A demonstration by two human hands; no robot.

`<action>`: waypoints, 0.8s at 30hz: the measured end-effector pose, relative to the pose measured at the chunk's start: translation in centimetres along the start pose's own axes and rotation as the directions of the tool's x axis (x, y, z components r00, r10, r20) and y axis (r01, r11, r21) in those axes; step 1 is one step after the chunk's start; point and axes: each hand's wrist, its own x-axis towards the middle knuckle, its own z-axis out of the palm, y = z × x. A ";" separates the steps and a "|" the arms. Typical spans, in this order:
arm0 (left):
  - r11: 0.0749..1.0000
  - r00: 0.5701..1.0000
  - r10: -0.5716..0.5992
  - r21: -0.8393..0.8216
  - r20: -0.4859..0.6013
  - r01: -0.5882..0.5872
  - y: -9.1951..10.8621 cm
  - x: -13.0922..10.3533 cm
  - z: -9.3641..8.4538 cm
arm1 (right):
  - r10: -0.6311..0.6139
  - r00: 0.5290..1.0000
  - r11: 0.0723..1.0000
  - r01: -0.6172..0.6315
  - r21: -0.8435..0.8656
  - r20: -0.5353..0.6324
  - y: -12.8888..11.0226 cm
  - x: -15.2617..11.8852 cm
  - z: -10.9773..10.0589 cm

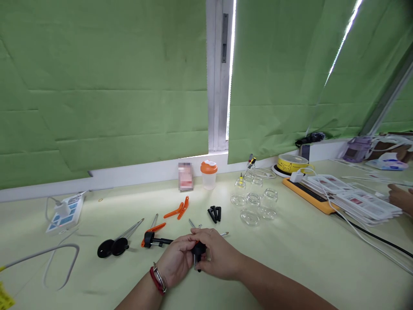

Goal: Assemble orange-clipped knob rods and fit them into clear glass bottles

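Note:
My left hand (177, 260) and my right hand (220, 253) meet at the front middle of the table, both closed around a black part (199, 249) with a short metal rod pointing down. My fingers cover much of it. Just left of my left hand lies another black piece (161, 241) with a round end, beside an orange lever (157, 227). Two black discs with metal rods (120, 246) rest farther left. Behind my hands are two orange levers (183, 208) and several small black pieces (214, 213).
Several clear glass jars (253, 202) stand right of centre. An orange-lidded cup (209, 174) is near the wall. A power strip (66, 214) sits left; an orange-edged strip (309, 196), stacked papers (355, 200) and another person's hand (400, 198) are right.

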 end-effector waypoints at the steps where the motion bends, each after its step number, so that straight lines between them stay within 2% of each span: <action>1: 1.000 1.000 0.002 0.000 -0.001 -0.002 0.0 0.0 0.0 | -0.009 1.000 1.000 0.009 0.004 -0.002 -0.1 0.0 0.0; 6: 1.000 1.000 0.018 -0.001 -0.019 -0.018 0.1 0.1 -0.2 | -0.066 0.997 0.998 0.066 0.016 -0.035 -0.2 0.0 -0.1; 14: 0.999 0.997 -0.030 0.045 0.066 0.027 0.2 -0.1 -0.3 | -0.129 0.991 0.988 0.127 -0.087 -0.016 0.2 0.2 -0.1; 24: 0.945 0.992 -0.065 0.326 0.107 0.027 0.8 -0.7 0.7 | -0.172 0.983 0.954 0.182 -0.240 0.062 -0.2 0.2 -0.2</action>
